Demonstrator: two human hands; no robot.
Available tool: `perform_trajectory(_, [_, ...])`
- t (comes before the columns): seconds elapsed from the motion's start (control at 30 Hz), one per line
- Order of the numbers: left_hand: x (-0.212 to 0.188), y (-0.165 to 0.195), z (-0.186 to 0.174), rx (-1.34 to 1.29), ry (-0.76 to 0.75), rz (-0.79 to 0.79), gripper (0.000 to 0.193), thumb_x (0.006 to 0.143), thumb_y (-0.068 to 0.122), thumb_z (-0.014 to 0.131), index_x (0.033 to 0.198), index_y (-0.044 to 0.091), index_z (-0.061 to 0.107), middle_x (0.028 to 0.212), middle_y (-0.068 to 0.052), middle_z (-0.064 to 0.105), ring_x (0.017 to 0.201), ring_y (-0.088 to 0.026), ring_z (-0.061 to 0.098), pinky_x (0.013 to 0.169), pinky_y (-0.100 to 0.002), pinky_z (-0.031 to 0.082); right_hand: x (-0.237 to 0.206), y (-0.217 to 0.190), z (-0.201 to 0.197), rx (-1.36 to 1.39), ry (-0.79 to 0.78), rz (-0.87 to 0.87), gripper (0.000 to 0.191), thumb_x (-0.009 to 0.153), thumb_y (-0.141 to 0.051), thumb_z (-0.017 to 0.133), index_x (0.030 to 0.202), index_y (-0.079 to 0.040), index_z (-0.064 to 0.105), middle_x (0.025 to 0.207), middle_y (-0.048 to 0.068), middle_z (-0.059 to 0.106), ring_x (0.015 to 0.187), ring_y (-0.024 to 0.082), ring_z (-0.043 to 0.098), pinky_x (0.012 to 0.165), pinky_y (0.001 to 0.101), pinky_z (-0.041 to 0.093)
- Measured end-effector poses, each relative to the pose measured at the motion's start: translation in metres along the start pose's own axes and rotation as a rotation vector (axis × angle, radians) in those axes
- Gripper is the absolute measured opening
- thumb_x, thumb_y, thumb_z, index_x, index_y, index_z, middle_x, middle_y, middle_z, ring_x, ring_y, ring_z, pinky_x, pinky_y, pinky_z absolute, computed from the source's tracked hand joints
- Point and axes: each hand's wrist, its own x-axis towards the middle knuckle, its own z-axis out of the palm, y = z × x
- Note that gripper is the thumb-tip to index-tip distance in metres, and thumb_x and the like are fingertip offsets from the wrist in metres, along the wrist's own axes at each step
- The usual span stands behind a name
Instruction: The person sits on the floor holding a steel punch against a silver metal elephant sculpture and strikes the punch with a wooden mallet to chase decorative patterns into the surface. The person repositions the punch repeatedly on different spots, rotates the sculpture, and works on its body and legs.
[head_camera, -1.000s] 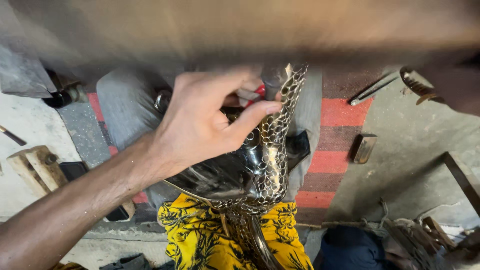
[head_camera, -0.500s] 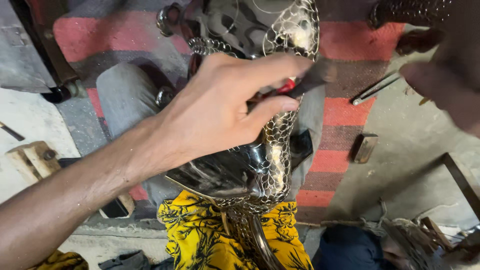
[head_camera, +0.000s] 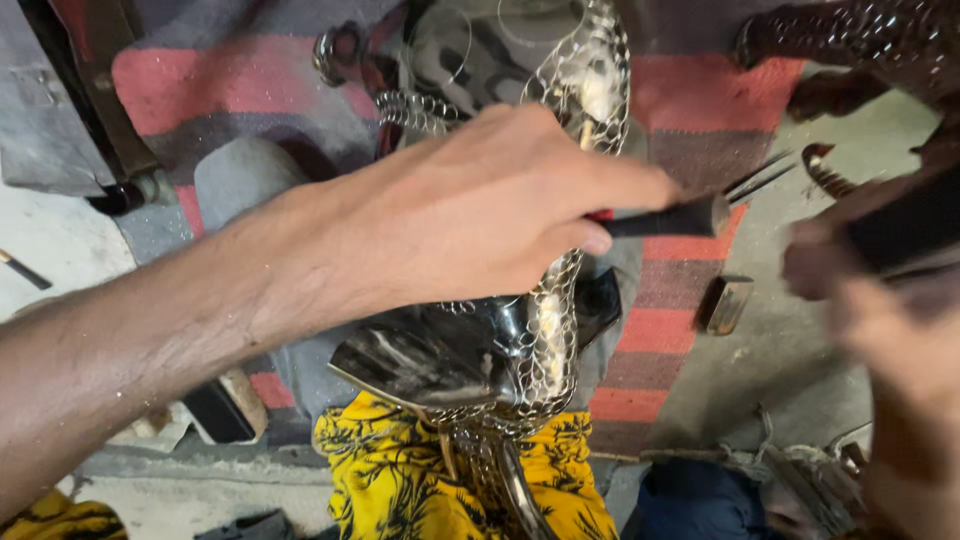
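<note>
Workshop floor: grey concrete (head_camera: 790, 350) at right of frame, a red-and-grey striped mat (head_camera: 680, 100) across the top and centre, scraps of wood and metal scattered about.

Item 1, nearest, lower centre: yellow cloth with a black leaf print (head_camera: 385, 470), lying under the foot of the metal piece.

Item 2, centre: my left hand (head_camera: 470, 215), forearm entering from lower left. Fingers curled shut around a black tool handle (head_camera: 665, 218) with a touch of red showing at the grip; the shaft points right and ends in thin metal prongs (head_camera: 760, 178). The hand covers the middle of the metal piece; whether the heel of the hand rests on it I cannot tell.

Item 3, centre, running from lower centre to top centre: shiny metal sculpture (head_camera: 450, 350), polished plates edged with a band of welded scale-like mesh (head_camera: 555, 340). Judged heavy and rigid, not fragile. Smooth plates look slippery and sharp along the lip; the mesh band and the coiled wire (head_camera: 420, 108) near the top would give a surer hold. Best steadied low, near the cloth.

Item 4, right edge: my right hand (head_camera: 850, 290), blurred. It seems to carry a dark object, but how far the fingers close I cannot tell.

Item 5, right of centre on the concrete: small metal block (head_camera: 725, 303), apart from both hands.

Item 6, upper right: dark scaled metal piece (head_camera: 860, 40), well apart from the sculpture.
</note>
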Motion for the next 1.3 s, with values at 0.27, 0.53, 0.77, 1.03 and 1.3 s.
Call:
perform_trajectory(0.27, [0.012, 0.003, 0.002, 0.027, -0.1, 0.072, 0.045, 0.082, -0.006, 0.065, 0.122, 0.013, 0.071, 0.086, -0.016, 0.077, 0.081, -0.025, 0.08, 0.071, -0.043, 0.061, -0.021, -0.01, 0.046, -0.222, 0.18, -0.017, 0.02, 0.092, -0.007, 0.082, 0.096, 0.004, 0.066, 0.077, 0.012, 0.07, 0.065, 0.019, 0.068, 0.063, 0.0314, 0.054])
perform_trajectory(0.53, [0.015, 0.009, -0.002, 0.0, -0.05, 0.082, 0.053, 0.08, -0.006, 0.064, 0.129, 0.015, 0.069, 0.093, -0.015, 0.076, 0.083, -0.031, 0.077, 0.067, -0.043, 0.059, -0.032, 0.001, 0.055, -0.228, 0.196, -0.026, 0.014, 0.094, 0.004, 0.076, 0.089, 0.004, 0.063, 0.073, 0.011, 0.066, 0.064, 0.016, 0.067, 0.061, 0.0307, 0.052])
perform_trajectory(0.77, [-0.015, 0.005, 0.004, -0.106, 0.364, 0.066, 0.047, 0.093, 0.007, 0.071, 0.136, 0.002, 0.053, 0.099, -0.024, 0.072, 0.09, -0.042, 0.071, 0.07, -0.045, 0.056, -0.003, -0.009, 0.036, 0.327, 0.117, 0.109, 0.02, 0.084, 0.001, 0.071, 0.093, -0.004, 0.055, 0.073, 0.006, 0.066, 0.061, 0.015, 0.068, 0.055, 0.0271, 0.057])
perform_trajectory(1.03, [-0.018, -0.012, 0.008, -0.052, 0.269, 0.068, 0.041, 0.098, 0.012, 0.072, 0.137, 0.006, 0.06, 0.107, -0.019, 0.076, 0.093, -0.036, 0.075, 0.077, -0.046, 0.057, 0.024, -0.021, 0.0, -0.245, 0.018, 0.071, 0.015, 0.095, 0.004, 0.072, 0.098, 0.003, 0.058, 0.083, 0.013, 0.067, 0.071, 0.02, 0.068, 0.066, 0.0314, 0.057])
perform_trajectory(1.3, [-0.016, -0.017, 0.006, -0.068, 0.247, 0.143, 0.038, 0.099, 0.009, 0.07, 0.136, 0.003, 0.06, 0.112, -0.017, 0.075, 0.097, -0.035, 0.075, 0.082, -0.047, 0.057, 0.041, -0.007, -0.021, -0.474, -0.065, 0.086, 0.012, 0.099, 0.0, 0.072, 0.096, 0.006, 0.061, 0.08, 0.015, 0.066, 0.068, 0.021, 0.067, 0.063, 0.0329, 0.055])
